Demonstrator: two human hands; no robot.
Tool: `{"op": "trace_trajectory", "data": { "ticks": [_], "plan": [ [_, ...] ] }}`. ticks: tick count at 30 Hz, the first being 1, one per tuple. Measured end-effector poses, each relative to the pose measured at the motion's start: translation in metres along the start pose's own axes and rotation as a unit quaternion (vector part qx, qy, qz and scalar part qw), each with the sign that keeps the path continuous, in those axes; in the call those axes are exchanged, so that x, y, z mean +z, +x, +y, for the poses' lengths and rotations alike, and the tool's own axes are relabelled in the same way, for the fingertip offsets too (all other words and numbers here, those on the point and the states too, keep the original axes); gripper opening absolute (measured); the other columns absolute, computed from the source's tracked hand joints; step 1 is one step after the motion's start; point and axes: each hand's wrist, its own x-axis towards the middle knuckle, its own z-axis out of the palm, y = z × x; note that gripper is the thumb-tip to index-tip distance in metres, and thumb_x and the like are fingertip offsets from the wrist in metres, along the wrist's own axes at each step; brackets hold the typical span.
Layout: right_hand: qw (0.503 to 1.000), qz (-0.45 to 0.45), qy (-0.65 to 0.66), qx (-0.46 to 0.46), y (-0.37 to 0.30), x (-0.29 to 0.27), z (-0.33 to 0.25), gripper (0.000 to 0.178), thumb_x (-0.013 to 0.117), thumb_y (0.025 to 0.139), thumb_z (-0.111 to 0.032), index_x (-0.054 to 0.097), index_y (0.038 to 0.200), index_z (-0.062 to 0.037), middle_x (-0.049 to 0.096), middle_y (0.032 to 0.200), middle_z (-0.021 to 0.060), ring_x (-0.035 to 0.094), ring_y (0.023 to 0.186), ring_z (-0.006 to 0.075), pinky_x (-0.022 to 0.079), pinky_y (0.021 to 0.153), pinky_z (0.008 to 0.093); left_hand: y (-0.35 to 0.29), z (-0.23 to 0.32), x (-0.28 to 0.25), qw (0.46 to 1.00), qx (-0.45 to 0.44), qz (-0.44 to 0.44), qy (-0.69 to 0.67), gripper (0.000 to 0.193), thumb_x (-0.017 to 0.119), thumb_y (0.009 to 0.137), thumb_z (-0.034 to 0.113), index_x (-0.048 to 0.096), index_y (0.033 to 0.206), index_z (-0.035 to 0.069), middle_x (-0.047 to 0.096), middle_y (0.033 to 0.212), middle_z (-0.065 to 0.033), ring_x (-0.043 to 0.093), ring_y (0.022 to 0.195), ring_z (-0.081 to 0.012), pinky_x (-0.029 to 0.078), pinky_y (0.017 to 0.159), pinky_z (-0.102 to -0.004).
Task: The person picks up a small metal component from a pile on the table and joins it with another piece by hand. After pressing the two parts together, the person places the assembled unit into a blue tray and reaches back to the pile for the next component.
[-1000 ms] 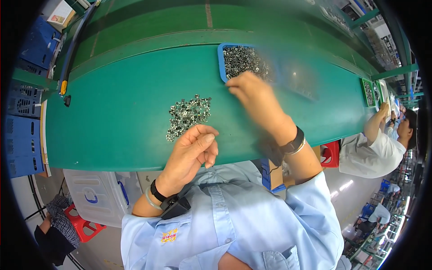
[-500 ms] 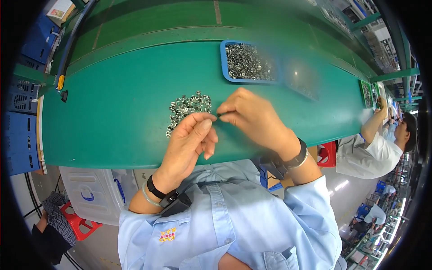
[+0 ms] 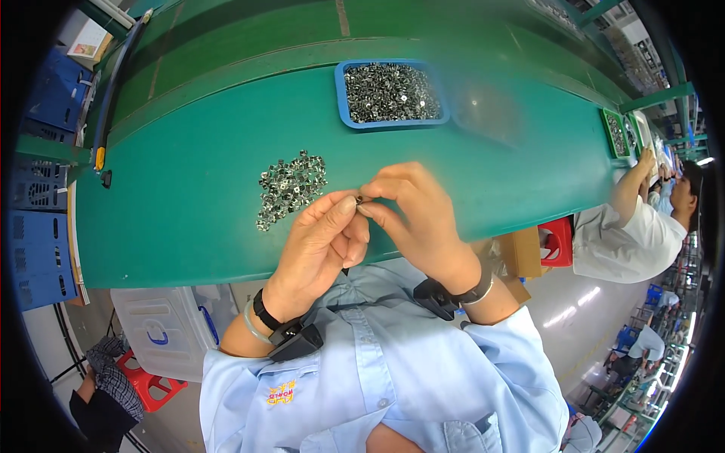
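My left hand [image 3: 319, 232] and my right hand [image 3: 420, 215] meet fingertip to fingertip above the near part of the green tabletop [image 3: 189, 219]. Pinched between them is a small dark metal piece [image 3: 359, 200], mostly covered by the fingers; its exact kind is too small to make out. Both hands have thumb and forefinger closed on it. Just beyond my left hand lies a loose pile of small shiny metal parts [image 3: 293, 183]. Farther off, a blue tray [image 3: 342, 98] is filled with many similar small metal parts.
Blue crates [image 3: 41, 253] stack along the left end of the table. A clear plastic bin [image 3: 162, 328] and a red stool [image 3: 147, 381] stand below at left. At right, a co-worker in a white shirt [image 3: 623, 234] sits by a green tray [image 3: 615, 134].
My right hand has come in against my left, so the fingertips now meet at the small piece. The whole view has shifted slightly, with the tray and pile appearing farther left.
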Motion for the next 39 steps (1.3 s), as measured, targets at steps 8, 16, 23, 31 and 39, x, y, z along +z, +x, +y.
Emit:
{"op": "trace_trajectory", "data": {
  "ticks": [8,16,23,31,39],
  "plan": [
    [0.997,0.001,-0.051,-0.061,-0.003,-0.006,0.006,0.021,0.070,0.069,-0.005,0.063,0.088,-0.0089,0.058,0.087,0.0033,0.056,0.077,0.0218,0.043,0.066,0.0327,-0.003,0.003,0.015,0.994,0.024,0.048,0.095,0.025,0.050,0.095,0.023,0.057,0.104,0.001,0.061,0.075,-0.0073,0.052,0.053,-0.0103,0.039,0.044,-0.0205],
    [0.993,-0.057,-0.069,-0.080,0.006,-0.015,0.005,0.020,0.072,0.066,-0.004,0.065,0.085,-0.0084,0.061,0.085,0.0039,0.058,0.078,0.0225,0.045,0.065,0.0334,-0.002,0.012,0.006,0.995,0.005,0.036,0.092,0.020,0.054,0.093,0.021,0.056,0.098,0.001,0.061,0.077,-0.0077,0.053,0.054,-0.0103,0.039,0.044,-0.0209],
    [0.997,-0.029,-0.029,-0.062,0.002,-0.003,0.007,0.022,0.072,0.067,-0.003,0.066,0.087,-0.0078,0.061,0.085,0.0044,0.058,0.076,0.0218,0.045,0.063,0.0319,0.003,0.008,0.000,0.998,0.009,0.036,0.048,0.015,0.058,0.091,0.017,0.055,0.095,0.003,0.060,0.072,-0.0065,0.052,0.054,-0.0108,0.038,0.044,-0.0211],
    [0.999,0.004,0.015,-0.028,-0.006,0.008,0.006,0.023,0.072,0.068,-0.002,0.067,0.089,-0.0064,0.061,0.085,0.0058,0.059,0.077,0.0216,0.048,0.062,0.0306,0.007,-0.002,-0.007,1.000,0.028,0.004,-0.015,0.014,0.058,0.091,0.018,0.054,0.089,0.005,0.058,0.068,-0.0054,0.049,0.052,-0.0111,0.035,0.044,-0.0219],
    [1.000,-0.014,0.007,-0.015,-0.004,0.006,0.011,0.022,0.072,0.069,-0.003,0.065,0.089,-0.0074,0.061,0.085,0.0050,0.059,0.076,0.0213,0.047,0.063,0.0304,0.007,0.005,-0.004,0.997,0.024,0.039,0.059,0.015,0.058,0.091,0.020,0.054,0.088,0.006,0.059,0.069,-0.0049,0.050,0.052,-0.0109,0.036,0.044,-0.0217]
  ]
}}
